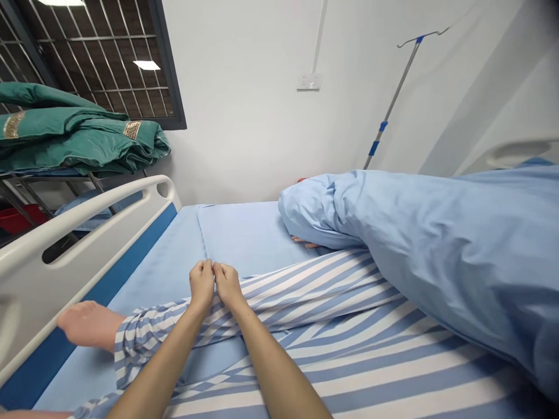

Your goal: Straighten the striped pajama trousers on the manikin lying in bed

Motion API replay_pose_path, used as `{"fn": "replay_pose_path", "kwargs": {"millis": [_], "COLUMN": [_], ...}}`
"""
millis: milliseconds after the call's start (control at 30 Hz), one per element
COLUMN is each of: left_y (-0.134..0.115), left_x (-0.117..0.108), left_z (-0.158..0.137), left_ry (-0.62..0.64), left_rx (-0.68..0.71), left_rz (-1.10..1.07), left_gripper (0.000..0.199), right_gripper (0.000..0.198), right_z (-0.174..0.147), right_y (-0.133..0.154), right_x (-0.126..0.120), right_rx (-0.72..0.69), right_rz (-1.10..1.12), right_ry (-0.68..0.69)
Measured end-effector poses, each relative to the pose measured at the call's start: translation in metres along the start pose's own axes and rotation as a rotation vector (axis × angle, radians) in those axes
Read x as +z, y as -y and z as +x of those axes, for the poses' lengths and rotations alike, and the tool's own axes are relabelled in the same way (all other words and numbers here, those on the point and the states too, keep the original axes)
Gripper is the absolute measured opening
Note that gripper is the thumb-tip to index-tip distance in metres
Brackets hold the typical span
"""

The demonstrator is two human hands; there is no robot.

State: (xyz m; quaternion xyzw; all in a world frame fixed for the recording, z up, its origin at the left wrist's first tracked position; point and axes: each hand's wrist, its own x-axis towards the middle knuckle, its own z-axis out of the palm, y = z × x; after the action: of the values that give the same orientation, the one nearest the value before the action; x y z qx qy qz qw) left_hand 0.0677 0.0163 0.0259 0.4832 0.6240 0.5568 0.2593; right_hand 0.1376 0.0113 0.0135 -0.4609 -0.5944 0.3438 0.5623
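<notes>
My left hand and my right hand are side by side, thumbs almost touching, fingers curled closed. They are over the far leg in striped pajama trousers, between knee and ankle. A crease or edge in the light blue bed sheet runs up to my knuckles. Whether my fingers grip cloth is hidden. A bare foot sticks out of the trouser cuff at the left. A light blue quilt covers the upper part of the lying figure, and a few fingertips show under its edge.
A cream bed end board with a blue panel borders the left side. Behind it, folded green bedding lies on a metal rack. An IV pole stands by the far wall, with a socket left of it.
</notes>
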Motion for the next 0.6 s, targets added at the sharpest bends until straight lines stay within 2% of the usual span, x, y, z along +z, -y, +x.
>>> {"fn": "replay_pose_path", "kwargs": {"millis": [100,167,233,367,600], "left_y": [-0.009,-0.008,-0.003,0.005,0.009], "left_x": [0.012,0.017,0.018,0.013,0.004], "left_z": [0.003,0.0,-0.008,-0.022,-0.021], "left_ry": [-0.018,-0.029,-0.029,0.001,0.092], "left_rx": [-0.063,-0.093,-0.079,0.04,0.118], "left_rz": [-0.196,-0.205,-0.112,0.121,0.272], "left_gripper": [0.027,0.026,0.027,0.03,0.029], "right_gripper": [0.038,0.037,0.035,0.035,0.035], "right_z": [0.002,0.002,0.002,0.001,0.0], "right_y": [-0.001,-0.002,-0.003,-0.004,-0.004], "right_x": [-0.001,-0.002,-0.002,-0.003,-0.002], "right_rx": [0.012,0.03,0.053,0.089,0.094], "right_rz": [0.084,0.125,0.144,0.149,0.092], "right_ry": [-0.035,-0.057,-0.076,-0.095,-0.049]}}
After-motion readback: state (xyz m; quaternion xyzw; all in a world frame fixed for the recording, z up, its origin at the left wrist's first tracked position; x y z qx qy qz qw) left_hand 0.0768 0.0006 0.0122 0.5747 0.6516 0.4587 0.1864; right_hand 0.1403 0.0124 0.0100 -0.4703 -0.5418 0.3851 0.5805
